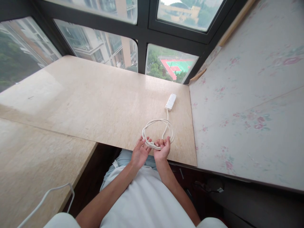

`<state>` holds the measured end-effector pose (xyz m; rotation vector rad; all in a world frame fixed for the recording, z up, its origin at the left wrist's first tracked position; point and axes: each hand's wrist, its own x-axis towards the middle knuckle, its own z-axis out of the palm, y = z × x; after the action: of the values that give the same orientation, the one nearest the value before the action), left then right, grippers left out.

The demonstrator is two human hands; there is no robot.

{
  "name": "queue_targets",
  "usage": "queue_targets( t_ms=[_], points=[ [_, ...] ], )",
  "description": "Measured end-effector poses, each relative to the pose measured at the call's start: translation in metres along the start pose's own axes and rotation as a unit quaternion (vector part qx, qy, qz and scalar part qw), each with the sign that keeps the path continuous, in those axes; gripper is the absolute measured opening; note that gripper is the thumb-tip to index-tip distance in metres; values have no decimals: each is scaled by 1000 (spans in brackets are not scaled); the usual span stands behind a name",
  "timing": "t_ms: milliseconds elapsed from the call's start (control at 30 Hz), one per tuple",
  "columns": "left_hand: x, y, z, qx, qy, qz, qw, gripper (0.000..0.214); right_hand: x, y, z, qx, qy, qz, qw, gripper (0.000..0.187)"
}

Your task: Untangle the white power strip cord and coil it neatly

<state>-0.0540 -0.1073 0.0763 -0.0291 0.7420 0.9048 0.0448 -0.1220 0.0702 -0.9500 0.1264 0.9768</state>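
Observation:
A white cable (158, 120) is wound into a loose coil of several loops above the near edge of the stone ledge. From the coil it runs up to a white power strip (170, 102) that lies on the ledge. My right hand (162, 150) is closed round the near right part of the coil, fingers curled in. My left hand (140, 154), palm up, holds the coil's near left side loosely, with the cable between thumb and partly spread fingers. The end of the cable cannot be made out between the hands.
The stone ledge (95, 95) reaches to dark-framed windows (142, 47). A flowered wall panel (247, 104) bounds it on the right. At lower left, another white cord (46, 193) hangs over a counter edge (78, 177). Dark space lies below the ledge.

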Motion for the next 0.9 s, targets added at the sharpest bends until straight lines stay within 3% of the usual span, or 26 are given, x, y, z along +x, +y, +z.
queue_targets(
  t_ms=[267, 433, 700, 900],
  points=[
    [5, 0, 17, 40, -8, 101, 994, 46, -10, 5, 11, 29, -16, 26, 999, 66],
    [20, 8, 26, 25, 60, 149, 987, 39, -14, 17, 9, 29, -46, 37, 998, 66],
    [30, 17, 17, -22, 77, 123, 989, 35, -16, 20, -1, -33, -94, 55, 994, 54],
    [37, 26, 10, -31, 81, 61, 994, 22, -17, 20, -10, -223, -79, 38, 971, 50]
  ],
)
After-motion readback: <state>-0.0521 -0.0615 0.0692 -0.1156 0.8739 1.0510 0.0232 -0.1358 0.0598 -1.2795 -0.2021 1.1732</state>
